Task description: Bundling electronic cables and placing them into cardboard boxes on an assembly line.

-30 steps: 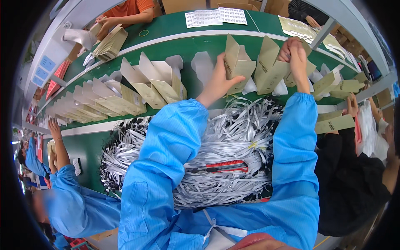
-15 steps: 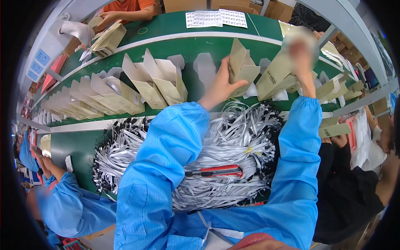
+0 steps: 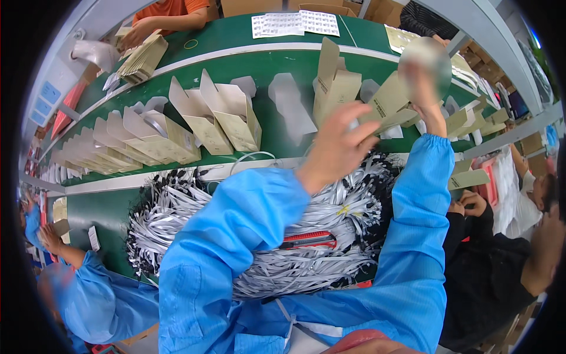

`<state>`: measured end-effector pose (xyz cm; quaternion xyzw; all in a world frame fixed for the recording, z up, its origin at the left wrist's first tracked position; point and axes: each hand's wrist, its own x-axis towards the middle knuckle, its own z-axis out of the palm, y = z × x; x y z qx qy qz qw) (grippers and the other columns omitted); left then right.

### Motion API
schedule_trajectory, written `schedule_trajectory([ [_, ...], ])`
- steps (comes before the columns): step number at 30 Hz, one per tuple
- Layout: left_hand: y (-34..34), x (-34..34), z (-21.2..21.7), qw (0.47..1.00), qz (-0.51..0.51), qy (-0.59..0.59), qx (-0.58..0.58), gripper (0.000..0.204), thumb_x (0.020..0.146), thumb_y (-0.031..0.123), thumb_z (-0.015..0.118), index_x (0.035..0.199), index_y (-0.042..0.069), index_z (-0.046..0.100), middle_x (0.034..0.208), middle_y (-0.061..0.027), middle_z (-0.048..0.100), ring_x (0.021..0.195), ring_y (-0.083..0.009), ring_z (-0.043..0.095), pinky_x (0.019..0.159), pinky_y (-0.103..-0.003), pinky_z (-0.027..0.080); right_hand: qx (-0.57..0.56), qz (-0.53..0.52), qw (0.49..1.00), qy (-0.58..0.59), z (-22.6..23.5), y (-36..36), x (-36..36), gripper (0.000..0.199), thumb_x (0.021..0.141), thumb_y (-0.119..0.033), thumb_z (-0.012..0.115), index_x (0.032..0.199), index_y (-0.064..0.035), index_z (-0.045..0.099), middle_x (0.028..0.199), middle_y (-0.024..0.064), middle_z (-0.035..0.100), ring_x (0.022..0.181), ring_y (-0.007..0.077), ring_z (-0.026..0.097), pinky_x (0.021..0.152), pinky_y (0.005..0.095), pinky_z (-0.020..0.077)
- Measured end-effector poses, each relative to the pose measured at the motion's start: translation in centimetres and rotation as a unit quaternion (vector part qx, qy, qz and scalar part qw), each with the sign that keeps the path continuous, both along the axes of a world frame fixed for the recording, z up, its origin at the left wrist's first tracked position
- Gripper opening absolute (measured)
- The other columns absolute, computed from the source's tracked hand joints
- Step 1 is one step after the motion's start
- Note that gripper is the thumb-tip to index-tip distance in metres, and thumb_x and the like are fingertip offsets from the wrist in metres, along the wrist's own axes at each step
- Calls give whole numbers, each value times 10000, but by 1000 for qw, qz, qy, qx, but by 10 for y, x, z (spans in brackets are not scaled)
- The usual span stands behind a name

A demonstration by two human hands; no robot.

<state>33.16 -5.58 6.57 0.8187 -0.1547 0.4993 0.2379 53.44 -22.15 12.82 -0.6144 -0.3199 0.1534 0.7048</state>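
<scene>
My left hand [image 3: 339,144], smeared by motion, hangs over the near conveyor edge with its fingers apart and nothing visible between them. Just beyond it stands an open cream carton [image 3: 336,88] with its flap up. My right hand [image 3: 431,115] is at the upper end of a tilted cream carton [image 3: 386,106]; a blur covers its fingers, so its grip is hidden. Below my arms lies a large heap of white lanyards [image 3: 295,271] with black ends, and a red utility knife [image 3: 309,240] rests on it. A pale cord [image 3: 253,154] loops up beside my left sleeve.
Open cartons [image 3: 230,118] line the green conveyor [image 3: 274,65] to the left, with more at right. A frosted plastic sleeve [image 3: 289,103] lies between them. Sticker sheets [image 3: 295,23] lie at the back. Metal frame posts [image 3: 501,47] flank the bench; co-workers sit on several sides.
My left hand has let go of the open carton and drawn back toward me, over the lanyards. That carton now stands alone. My right hand stays by the tilted carton.
</scene>
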Motion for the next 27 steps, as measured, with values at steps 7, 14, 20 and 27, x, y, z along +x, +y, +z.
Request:
schedule_trajectory([
  [7,-82,71,20,943,-73,157,-285,1115,689,168,907,1519,15,178,1403,-273,447,1285,-457,489,1044,-491,443,105,88,988,65,0,-18,-4,421,1072,-538,361,1039,-130,463,897,-6,457,804,85,486,717,243,451],
  [14,-68,101,4,927,-156,194,-279,1105,698,133,899,1496,56,140,1117,-259,653,999,-453,678,854,-467,559,-106,-86,967,-216,-12,-40,-16,323,1116,-355,410,1079,-62,541,993,-25,519,924,83,487,842,227,409],
  [20,-74,106,4,921,-159,208,-289,1129,681,127,915,1494,58,134,1114,-268,638,991,-463,680,855,-478,558,-79,-116,971,-196,-16,-34,-22,475,1111,-463,352,1205,-52,571,1091,33,592,1024,131,540,947,287,430],
  [27,-83,104,10,913,-178,222,-291,1105,660,85,894,1497,35,173,1175,-303,595,1107,-492,616,937,-498,515,-58,-130,964,-227,-2,-40,-28,543,1096,-483,367,1306,-19,556,1272,132,607,1164,195,560,1020,335,419],
])
